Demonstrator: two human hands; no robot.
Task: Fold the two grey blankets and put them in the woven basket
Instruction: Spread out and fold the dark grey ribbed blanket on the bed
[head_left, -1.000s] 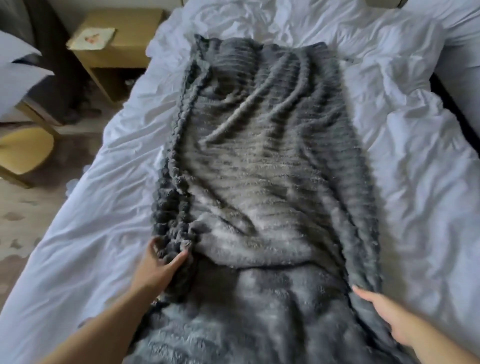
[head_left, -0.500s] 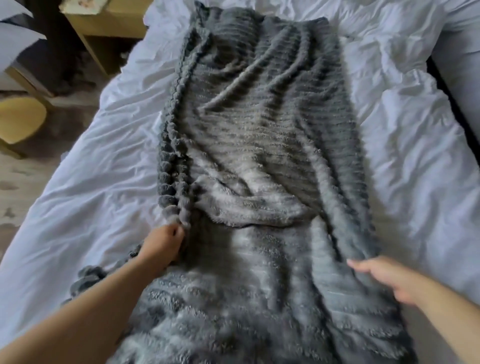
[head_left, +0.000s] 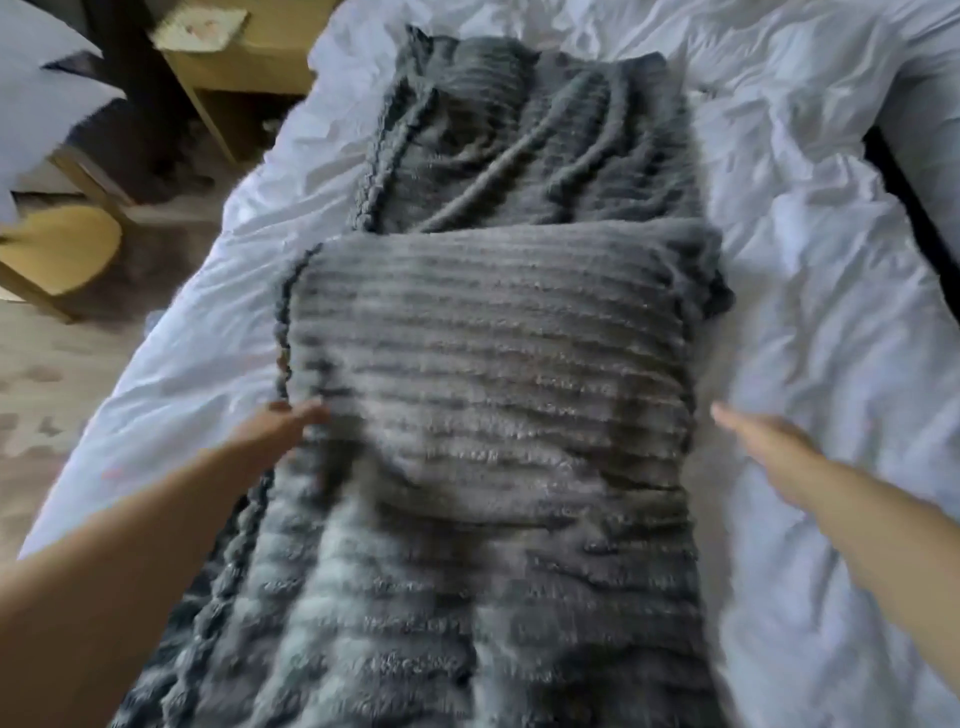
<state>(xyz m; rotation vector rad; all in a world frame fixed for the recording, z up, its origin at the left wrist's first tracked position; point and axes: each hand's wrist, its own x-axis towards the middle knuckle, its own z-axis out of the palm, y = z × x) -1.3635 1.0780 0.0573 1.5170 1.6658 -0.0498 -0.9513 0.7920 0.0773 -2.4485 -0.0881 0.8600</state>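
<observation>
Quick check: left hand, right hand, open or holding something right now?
Left hand: open, fingertips touching the left edge of the grey blanket; somewhat blurred.
Right hand: open, fingers straight, holding nothing, over the white sheet.

Bedroom: rumpled white bed (head_left: 831, 322), wooden nightstand (head_left: 249, 62).

Bed (head_left: 831, 364) with rumpled white sheet, grey ribbed blanket (head_left: 493, 389) lying lengthwise on it
</observation>
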